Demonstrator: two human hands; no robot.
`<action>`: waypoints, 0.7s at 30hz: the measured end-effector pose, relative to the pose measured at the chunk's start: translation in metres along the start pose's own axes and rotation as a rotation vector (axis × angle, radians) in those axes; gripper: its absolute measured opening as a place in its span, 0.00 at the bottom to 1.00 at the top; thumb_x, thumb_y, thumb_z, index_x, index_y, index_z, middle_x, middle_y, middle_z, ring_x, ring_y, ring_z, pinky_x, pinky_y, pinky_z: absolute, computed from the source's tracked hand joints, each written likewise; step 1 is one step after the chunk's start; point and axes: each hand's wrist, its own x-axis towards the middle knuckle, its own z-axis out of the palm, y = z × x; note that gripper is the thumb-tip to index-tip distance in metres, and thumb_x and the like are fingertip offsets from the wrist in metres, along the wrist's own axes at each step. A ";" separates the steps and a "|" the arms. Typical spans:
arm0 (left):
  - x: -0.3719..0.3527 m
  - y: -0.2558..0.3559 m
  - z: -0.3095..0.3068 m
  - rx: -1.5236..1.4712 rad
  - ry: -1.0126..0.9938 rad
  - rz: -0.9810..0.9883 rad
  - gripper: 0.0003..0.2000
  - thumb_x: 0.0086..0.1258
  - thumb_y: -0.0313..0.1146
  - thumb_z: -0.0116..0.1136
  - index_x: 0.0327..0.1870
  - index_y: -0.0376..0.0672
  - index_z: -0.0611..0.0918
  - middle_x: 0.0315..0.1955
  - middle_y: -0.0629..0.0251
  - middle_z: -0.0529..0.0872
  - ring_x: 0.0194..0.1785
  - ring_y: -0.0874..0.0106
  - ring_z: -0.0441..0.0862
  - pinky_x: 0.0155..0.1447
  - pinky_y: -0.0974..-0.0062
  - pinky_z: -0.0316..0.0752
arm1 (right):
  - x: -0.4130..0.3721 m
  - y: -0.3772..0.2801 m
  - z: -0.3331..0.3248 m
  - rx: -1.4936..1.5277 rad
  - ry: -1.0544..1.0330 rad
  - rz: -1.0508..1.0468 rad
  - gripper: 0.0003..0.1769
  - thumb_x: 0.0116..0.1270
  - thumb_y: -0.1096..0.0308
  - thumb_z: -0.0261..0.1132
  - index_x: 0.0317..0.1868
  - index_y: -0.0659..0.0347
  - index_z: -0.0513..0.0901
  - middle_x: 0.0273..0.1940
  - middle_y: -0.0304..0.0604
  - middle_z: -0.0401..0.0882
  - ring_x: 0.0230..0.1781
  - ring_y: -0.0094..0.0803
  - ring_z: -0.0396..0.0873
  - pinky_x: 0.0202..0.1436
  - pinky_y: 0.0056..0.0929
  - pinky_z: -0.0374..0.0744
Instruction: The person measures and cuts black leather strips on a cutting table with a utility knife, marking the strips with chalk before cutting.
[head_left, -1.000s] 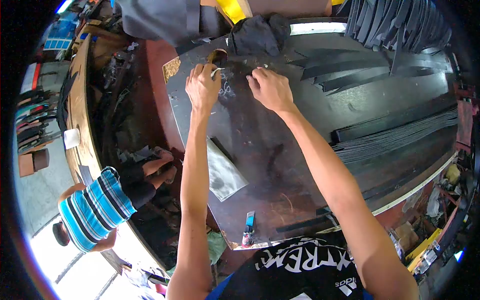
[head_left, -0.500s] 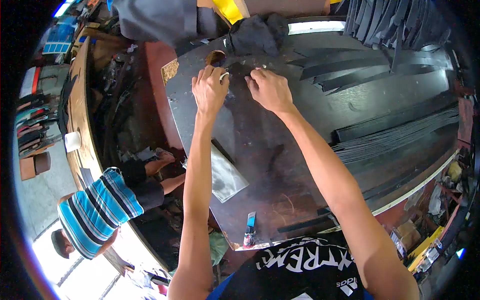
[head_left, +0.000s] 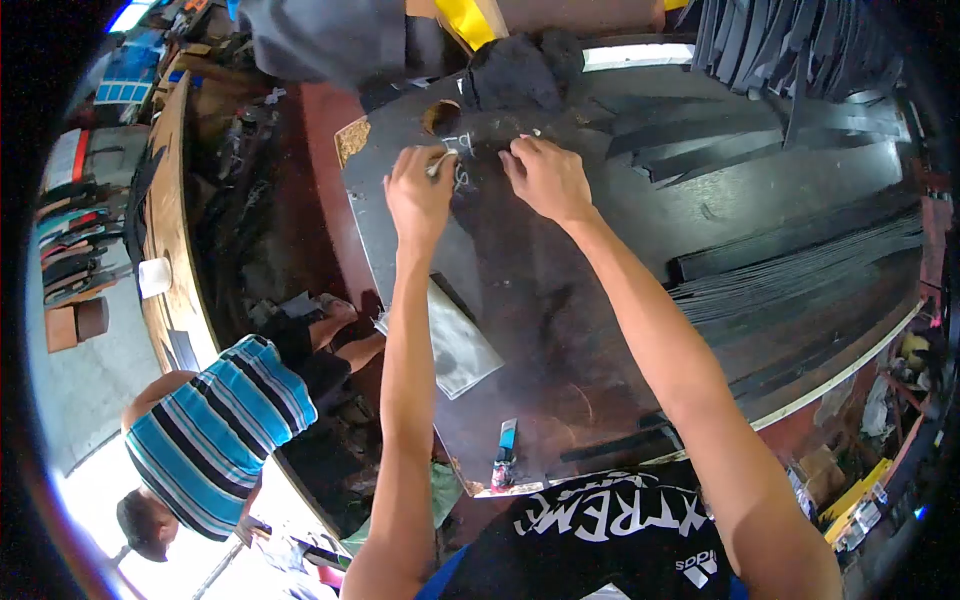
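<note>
My left hand (head_left: 416,196) is closed around a short white stick that looks like chalk (head_left: 440,163), over the far left part of the dark table (head_left: 530,300). White hand-drawn marks (head_left: 461,178) show on the tabletop just right of its fingers. To the right, my right hand (head_left: 551,180) is low over the table, its fingers curled; whether anything is inside them is hidden. A brown ring-shaped roll (head_left: 440,118) sits just beyond my left hand. Under my left forearm a grey-white folded sheet (head_left: 462,345) is partly covered.
Black strips (head_left: 690,135) lie at the far right, with a long stack of strips (head_left: 800,255) nearer. Dark cloth (head_left: 520,72) rests at the back edge. A small blue-tipped tool (head_left: 504,455) lies near the front edge. A person in a striped shirt (head_left: 222,430) is at the left.
My left hand has shifted slightly nearer to me, and white marks now show beside it. My right hand has hardly moved. The person at the left has leaned and shifted.
</note>
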 end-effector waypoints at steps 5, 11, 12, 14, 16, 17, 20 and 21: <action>-0.062 0.008 -0.026 -0.046 0.005 -0.271 0.06 0.67 0.35 0.67 0.39 0.45 0.86 0.34 0.60 0.83 0.42 0.59 0.82 0.47 0.57 0.72 | 0.003 -0.005 -0.009 0.030 -0.103 0.081 0.12 0.73 0.60 0.62 0.36 0.60 0.82 0.35 0.48 0.85 0.34 0.48 0.85 0.37 0.44 0.83; -0.125 0.034 -0.026 0.149 -0.053 -0.144 0.10 0.66 0.37 0.68 0.45 0.48 0.86 0.39 0.64 0.83 0.47 0.61 0.81 0.51 0.57 0.69 | -0.019 -0.022 -0.076 0.348 -0.144 0.226 0.09 0.74 0.67 0.61 0.49 0.61 0.83 0.44 0.50 0.86 0.40 0.44 0.86 0.44 0.38 0.82; -0.130 0.037 -0.028 0.188 -0.042 -0.127 0.11 0.65 0.38 0.68 0.48 0.51 0.85 0.41 0.66 0.82 0.49 0.62 0.80 0.51 0.56 0.66 | -0.030 -0.034 -0.105 0.443 -0.105 0.271 0.09 0.75 0.71 0.60 0.52 0.62 0.82 0.44 0.50 0.86 0.40 0.41 0.87 0.45 0.36 0.82; -0.138 0.047 -0.036 0.178 0.047 -0.113 0.15 0.66 0.37 0.67 0.54 0.50 0.84 0.42 0.64 0.82 0.50 0.62 0.80 0.52 0.56 0.68 | -0.071 -0.033 -0.160 0.481 -0.057 0.356 0.12 0.74 0.74 0.60 0.55 0.62 0.82 0.42 0.45 0.86 0.39 0.32 0.85 0.46 0.29 0.81; -0.152 0.063 -0.051 0.056 0.158 -0.089 0.16 0.67 0.34 0.66 0.56 0.47 0.82 0.44 0.61 0.83 0.50 0.59 0.80 0.53 0.56 0.69 | -0.121 -0.043 -0.227 0.563 0.037 0.506 0.12 0.74 0.74 0.62 0.56 0.62 0.82 0.40 0.38 0.84 0.40 0.26 0.82 0.46 0.25 0.80; -0.160 0.078 -0.063 -0.037 0.095 -0.106 0.15 0.67 0.30 0.65 0.54 0.44 0.83 0.45 0.57 0.83 0.51 0.55 0.80 0.54 0.57 0.72 | -0.149 -0.035 -0.255 0.456 0.090 0.453 0.11 0.74 0.73 0.63 0.54 0.63 0.82 0.40 0.36 0.83 0.40 0.24 0.81 0.45 0.24 0.79; -0.205 0.126 -0.073 -0.123 0.109 -0.067 0.13 0.67 0.27 0.64 0.52 0.42 0.84 0.45 0.54 0.83 0.51 0.53 0.80 0.54 0.56 0.75 | -0.252 0.015 -0.335 0.310 0.242 0.637 0.08 0.75 0.70 0.64 0.49 0.64 0.84 0.35 0.33 0.80 0.34 0.19 0.76 0.41 0.21 0.77; -0.223 0.143 -0.072 -0.162 0.068 -0.105 0.11 0.67 0.27 0.64 0.49 0.40 0.85 0.45 0.53 0.83 0.51 0.52 0.81 0.56 0.58 0.76 | -0.281 0.022 -0.365 0.277 0.297 0.742 0.09 0.75 0.67 0.64 0.47 0.64 0.84 0.32 0.32 0.78 0.31 0.18 0.74 0.38 0.20 0.74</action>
